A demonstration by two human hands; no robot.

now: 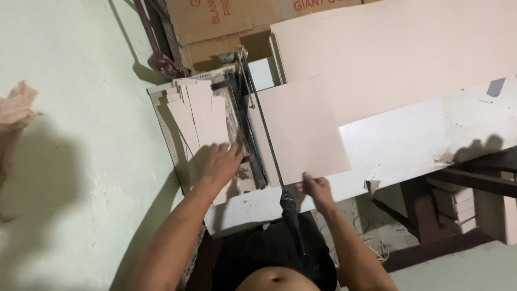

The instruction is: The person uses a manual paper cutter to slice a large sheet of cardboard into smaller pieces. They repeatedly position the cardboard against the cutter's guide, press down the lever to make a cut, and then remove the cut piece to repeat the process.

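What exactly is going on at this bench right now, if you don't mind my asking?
A person is working at a lever-arm paper cutter on a white bench. Their left hand lies flat on a pile of cut beige strips left of the blade. Their right hand pinches the near edge of a beige sheet lying right of the blade. The cutter's dark handle is untouched. More large beige sheets are stacked behind.

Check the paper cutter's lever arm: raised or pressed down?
Raised: the lever arm slants above the cardboard sheet, its taped handle lifted beside the right hand.
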